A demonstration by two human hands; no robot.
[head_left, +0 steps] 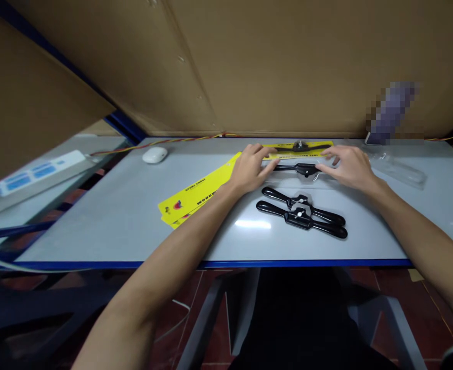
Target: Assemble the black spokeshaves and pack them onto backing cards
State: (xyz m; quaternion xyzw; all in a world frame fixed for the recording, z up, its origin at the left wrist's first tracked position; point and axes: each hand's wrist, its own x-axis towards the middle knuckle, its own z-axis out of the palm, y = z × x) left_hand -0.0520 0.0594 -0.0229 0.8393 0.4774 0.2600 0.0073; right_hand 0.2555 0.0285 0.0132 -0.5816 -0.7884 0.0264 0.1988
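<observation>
A black spokeshave point(306, 169) lies crosswise between my hands, with clear plastic point(288, 178) around or under it. My left hand point(249, 167) has its thumb and fingers at the left handle. At the other end, my right hand point(350, 165) pinches with thumb and curled fingers, partly hiding that handle. Just behind, another spokeshave point(300, 147) rests along a yellow card point(307, 155). Two more black spokeshaves, a rear one point(302, 200) and a front one point(299, 218), lie side by side nearer the table's front edge.
Yellow printed cards point(195, 190) lie stacked under my left forearm. An empty-looking clear plastic shell point(401, 172) is at the right, near a pixelated upright object point(392, 113). A white mouse point(155, 154) sits at back left. Cardboard point(288, 67) walls the back; a power strip point(37, 174) is left.
</observation>
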